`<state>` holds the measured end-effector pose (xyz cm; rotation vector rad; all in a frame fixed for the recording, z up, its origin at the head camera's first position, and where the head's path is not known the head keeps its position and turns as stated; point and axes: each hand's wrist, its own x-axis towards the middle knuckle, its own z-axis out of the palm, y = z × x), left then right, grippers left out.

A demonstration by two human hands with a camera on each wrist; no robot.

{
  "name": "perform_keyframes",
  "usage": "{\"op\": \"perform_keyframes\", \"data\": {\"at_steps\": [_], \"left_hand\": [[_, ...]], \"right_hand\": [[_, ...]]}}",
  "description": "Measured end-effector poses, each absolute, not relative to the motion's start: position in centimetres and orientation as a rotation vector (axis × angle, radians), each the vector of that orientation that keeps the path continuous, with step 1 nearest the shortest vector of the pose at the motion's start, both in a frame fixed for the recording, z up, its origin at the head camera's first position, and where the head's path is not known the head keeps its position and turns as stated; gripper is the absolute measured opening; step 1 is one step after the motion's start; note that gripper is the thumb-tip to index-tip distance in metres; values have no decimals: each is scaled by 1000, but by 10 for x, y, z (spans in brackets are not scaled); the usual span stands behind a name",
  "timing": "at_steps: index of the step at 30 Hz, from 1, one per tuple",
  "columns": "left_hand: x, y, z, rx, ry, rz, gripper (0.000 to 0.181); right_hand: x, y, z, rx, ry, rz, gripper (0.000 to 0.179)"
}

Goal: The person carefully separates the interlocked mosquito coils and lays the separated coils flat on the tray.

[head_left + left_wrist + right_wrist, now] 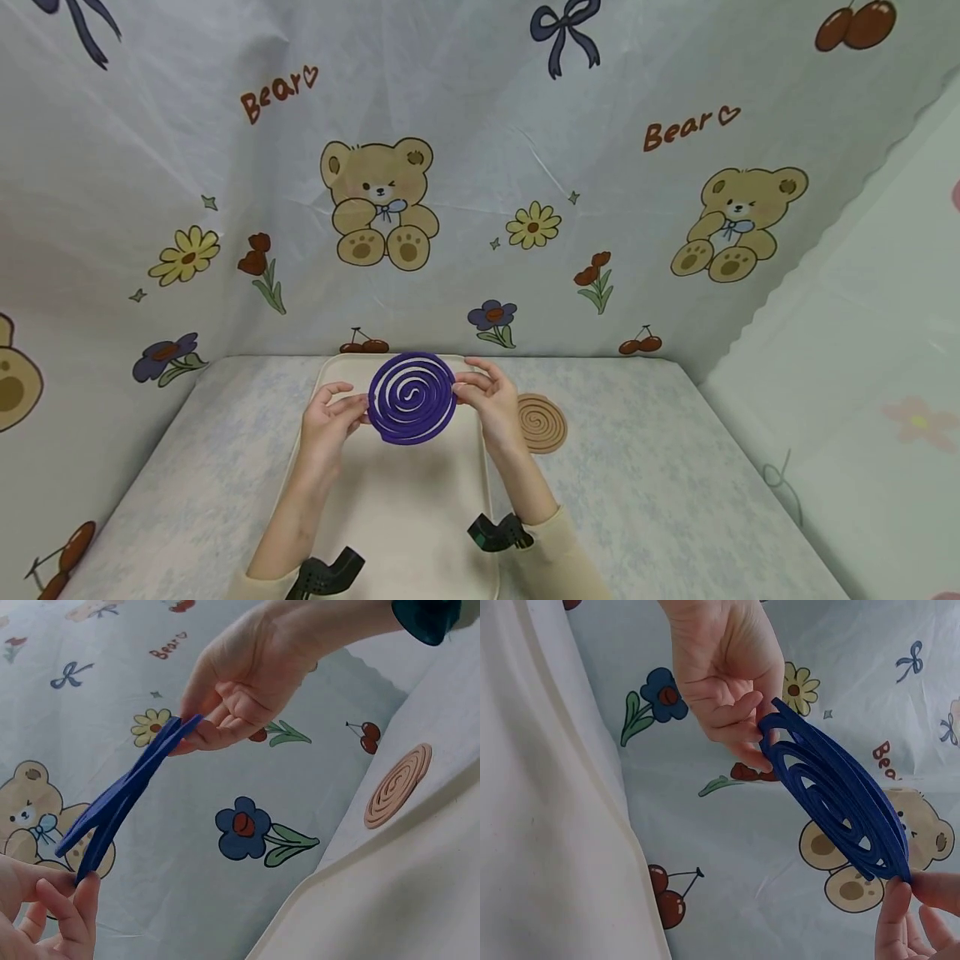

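Observation:
In the head view a blue-purple mosquito coil (pixel 433 410) is held up over a cream tray (pixel 405 525). My left hand (pixel 326 427) pinches its left edge between thumb and fingers. On the opposite edge, my right hand (pixel 491 408) pinches it the same way. Seen edge-on in the left wrist view, the coil (pixel 133 780) shows two flat layers crossing each other at a slant. The right wrist view shows its rings (pixel 799 787) spread apart, with slits between them. A brown mosquito coil (pixel 542 423) lies flat beside the tray, partly behind my right wrist.
The tray stands on a pale mottled table (pixel 637 492). Behind the table hangs a white cloth (pixel 465 125) printed with bears and flowers. Dark wrist cameras (pixel 498 533) sit on both forearms. A thin green cord (pixel 783 479) shows at the right.

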<state>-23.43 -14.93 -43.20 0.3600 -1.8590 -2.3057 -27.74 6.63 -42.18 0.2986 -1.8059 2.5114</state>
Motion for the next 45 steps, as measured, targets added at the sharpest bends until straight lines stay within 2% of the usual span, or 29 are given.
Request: {"op": "perform_keyframes", "data": {"at_steps": [10,22,45], "left_hand": [[-231,-143,-429,260,-1827,-2026,26],[-233,-143,-430,314,-1872,-2103,26],[-250,-161,-455,544,-1779,-2048,21]], "right_hand": [[-277,64,-419,141,-1783,2588,50],[-275,64,-420,362,-1683,2507,50],[-294,67,-437,-66,-1646,2574,37]]}}
